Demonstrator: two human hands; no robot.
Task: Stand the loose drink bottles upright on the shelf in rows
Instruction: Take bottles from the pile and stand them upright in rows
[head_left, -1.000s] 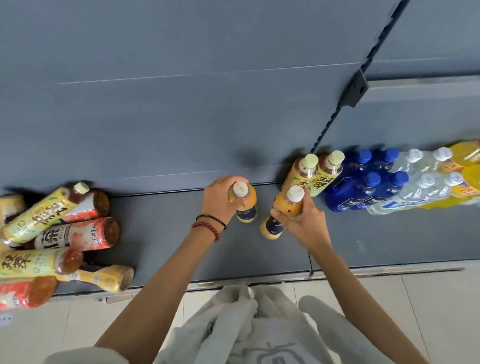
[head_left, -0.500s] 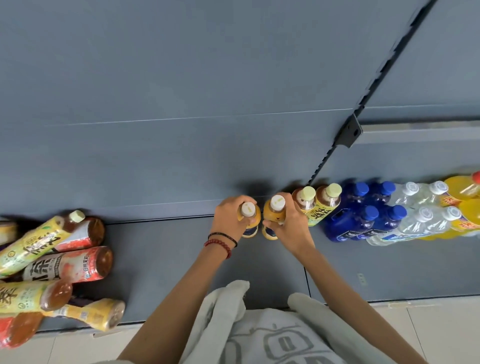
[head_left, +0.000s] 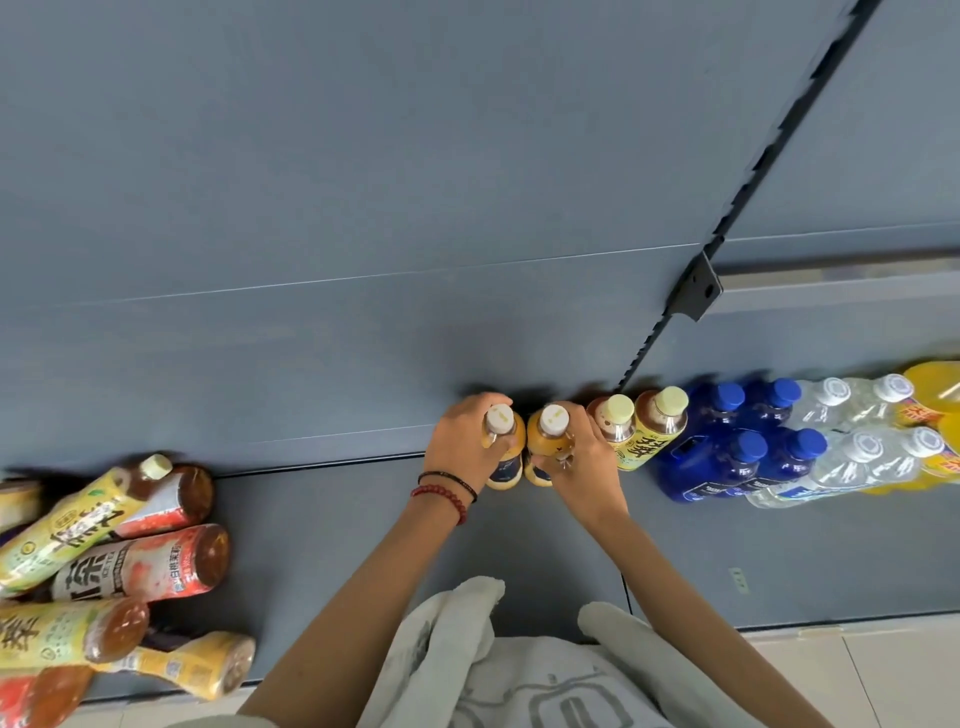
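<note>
Two small orange juice bottles with white caps stand upright side by side at the back of the grey shelf (head_left: 322, 530). My left hand (head_left: 460, 441) grips the left bottle (head_left: 501, 436). My right hand (head_left: 584, 460) grips the right bottle (head_left: 548, 439). Right of them stand two tea bottles with pale green caps (head_left: 649, 431), touching the row. A pile of loose tea and juice bottles (head_left: 114, 561) lies on its side at the shelf's left end.
Further right stand blue bottles (head_left: 727, 452), clear water bottles (head_left: 852, 447) and orange soda bottles (head_left: 935, 415) in two rows. A slotted black upright with a bracket (head_left: 696, 291) runs up the back panel. Pale floor tiles (head_left: 883, 675) border the shelf front.
Both hands carried their orange bottles from mid-shelf back to the rear wall and set them upright beside the tea bottles. The right bottle went from tilted to upright.
</note>
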